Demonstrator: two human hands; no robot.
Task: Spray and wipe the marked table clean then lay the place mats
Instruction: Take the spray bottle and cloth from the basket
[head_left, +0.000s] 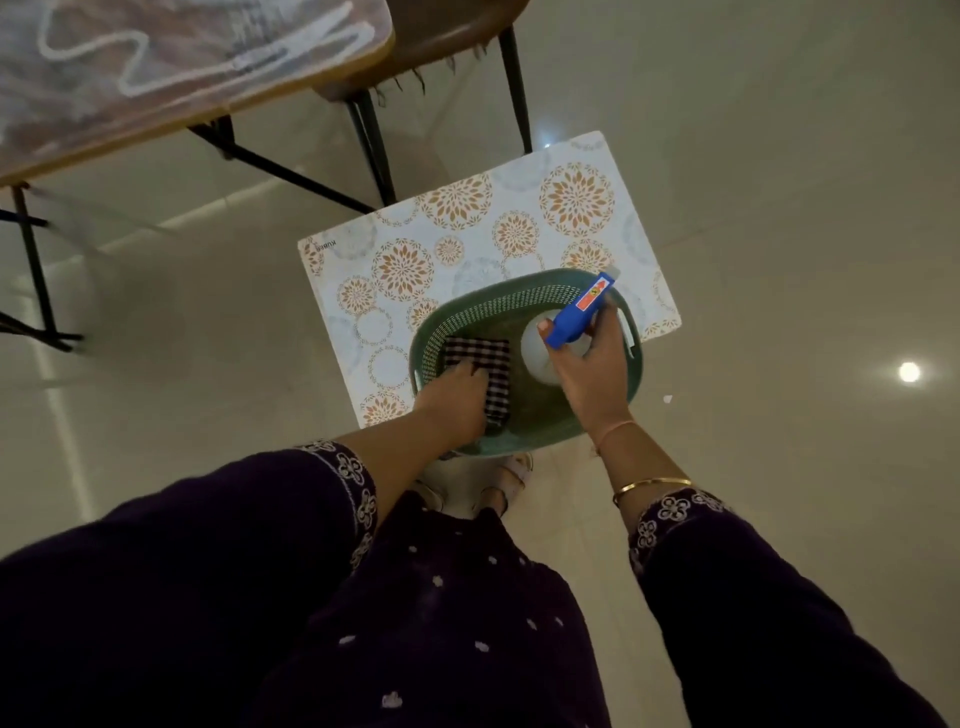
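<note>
One basket (470, 310), green and woven-sided, sits low in the middle of the frame on a flowered mat (467, 234) that lies flat on the floor. I can count one mat; whether more lie under it I cannot tell. Small lettering at its left corner reads roughly "KUBE", the rest unclear.

In the basket are one checked cloth (478, 353) and one spray bottle (535, 348), white with a blue head (582, 309). The head carries a red label too small to read.

The left hand (457, 395) is down on the cloth, fingers curled over its near edge and gripping it. The right hand (587, 364) is wrapped round the bottle's neck, thumb against the blue head.

The table (322, 67) is at the upper left, its top scrawled with white marks. One brown chair (447, 36) stands beside it at the top edge.
</note>
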